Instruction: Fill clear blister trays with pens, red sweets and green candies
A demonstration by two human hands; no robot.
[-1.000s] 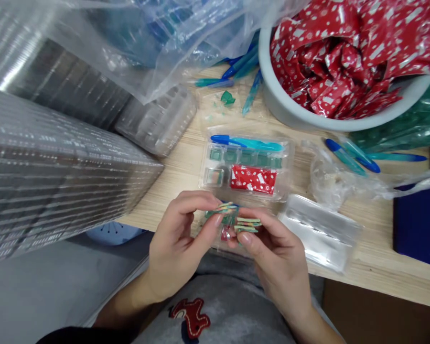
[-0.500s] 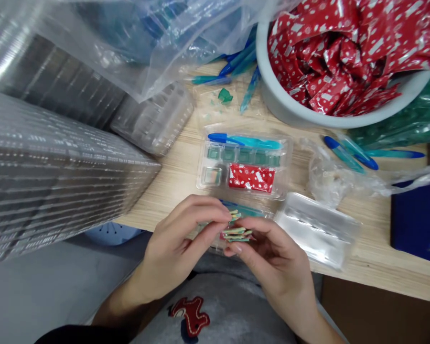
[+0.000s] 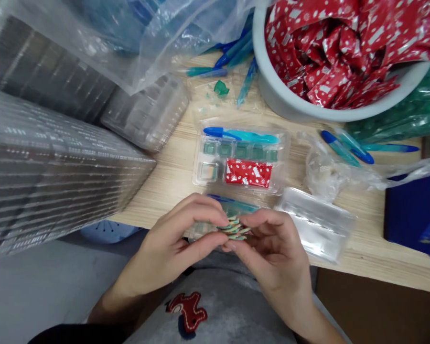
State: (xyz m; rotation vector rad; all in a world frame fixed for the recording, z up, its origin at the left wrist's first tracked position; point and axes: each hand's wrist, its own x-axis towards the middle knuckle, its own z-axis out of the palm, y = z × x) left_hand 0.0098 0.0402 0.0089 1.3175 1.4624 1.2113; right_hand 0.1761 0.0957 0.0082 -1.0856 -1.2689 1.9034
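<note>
Between my two hands is a small stack of thin pieces [image 3: 236, 229] with pale yellow and green edges; their exact kind is unclear. My left hand [image 3: 182, 239] pinches the stack's left side between thumb and fingers. From the right, my right hand [image 3: 277, 253] grips it with thumb and fingertips. Partly hidden beneath them lies a clear tray holding a blue pen [image 3: 232, 204]. Just beyond, a clear compartment tray [image 3: 197, 179] holds a blue-and-turquoise pen [image 3: 251, 136], green squares [image 3: 241, 152] and a red packet with white patterns [image 3: 249, 173].
A grey tub [image 3: 297, 111] full of red packets stands at the back right. Tall stacks of plastic trays [image 3: 68, 177] fill the left. Another clear tray [image 3: 318, 227], loose pens [image 3: 340, 148], crumpled plastic [image 3: 326, 172] and a dark blue box [image 3: 403, 210] lie at right.
My left fingers have come down and closed in on the stack, bringing the separate upper pieces together with the rest. The whole view has shifted slightly.
</note>
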